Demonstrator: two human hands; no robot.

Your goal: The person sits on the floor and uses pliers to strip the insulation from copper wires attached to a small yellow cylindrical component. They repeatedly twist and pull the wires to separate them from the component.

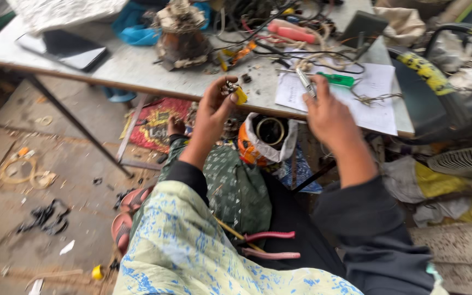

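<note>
Fingers (226, 94) of my left hand (212, 112) are pinched around a small metal part with a yellow piece (235, 92), held up at the near edge of the bench (137, 68). The part sits at the fingertips, yellow end poking out to the right, clear of the benchtop.

My right hand (328, 112) is closed on a thin metal tool (305, 81), tip pointing far-left over the white paper sheet (375, 101). Can't tell if it's a screwdriver or a probe; motion blur.

Read: inspection or prep step, part in one hand, tool in the other, well apart and not yet engaged. I judge the next move needs the tool tip lined up on the part, left grip steady.

Green-handled tool (337, 80) lies just beyond the right hand. Red-handled pliers (269, 244) rest on my lap, near side. Burnt-looking motor winding (181, 34) is far on the bench.
</note>
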